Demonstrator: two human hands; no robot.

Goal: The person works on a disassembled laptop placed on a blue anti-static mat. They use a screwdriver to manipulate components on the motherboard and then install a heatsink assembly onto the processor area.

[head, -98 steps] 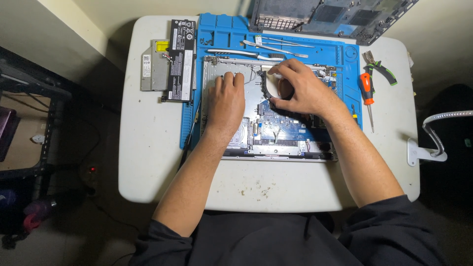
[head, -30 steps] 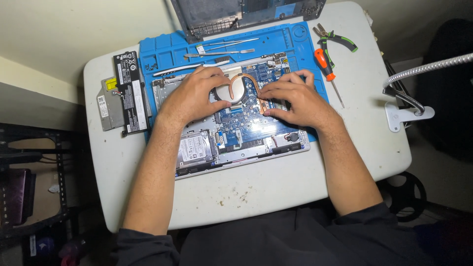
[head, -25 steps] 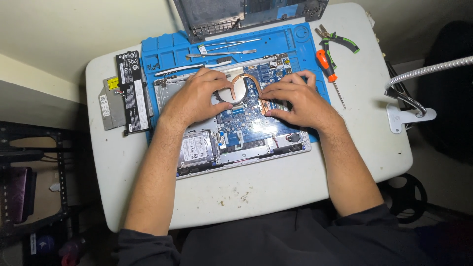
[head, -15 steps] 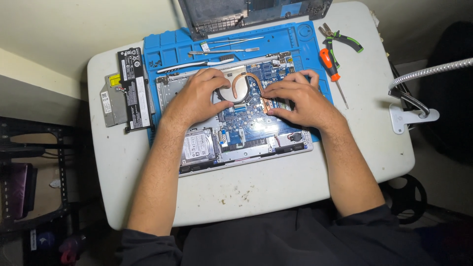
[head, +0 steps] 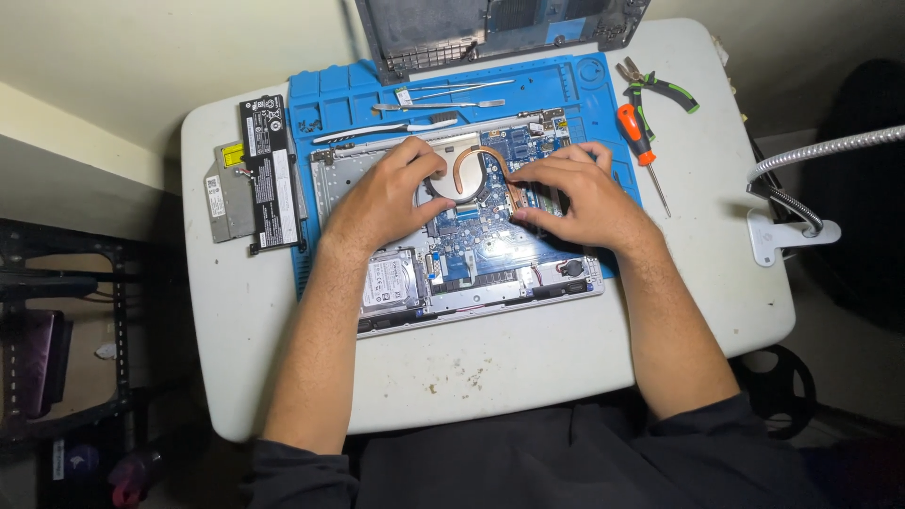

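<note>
Hands on an opened laptop base, lying on a blue work mat atop a white table. Left hand palm down over the base's upper left, fingers curled loosely beside the round fan, touching it at the rim; gripping nothing that can be made out. Right hand bent over the blue circuit board, fingertips pressed close together near the end of the curved copper heat pipe; whether anything is pinched between them cannot be told.

Front edge of the base overhanging the mat, near the table's bare front strip. Silver drive in the lower left corner, uncovered. Just left of the mat, black battery pack lying on a grey optical drive, close to the table's left edge. Tweezers and thin tools along the mat's top. Orange-handled screwdriver and green-handled pliers to the right, well apart from the right hand. Dark bottom cover leaning at the back, cut off by the frame. Clamp lamp at the right edge, head out of view.
</note>
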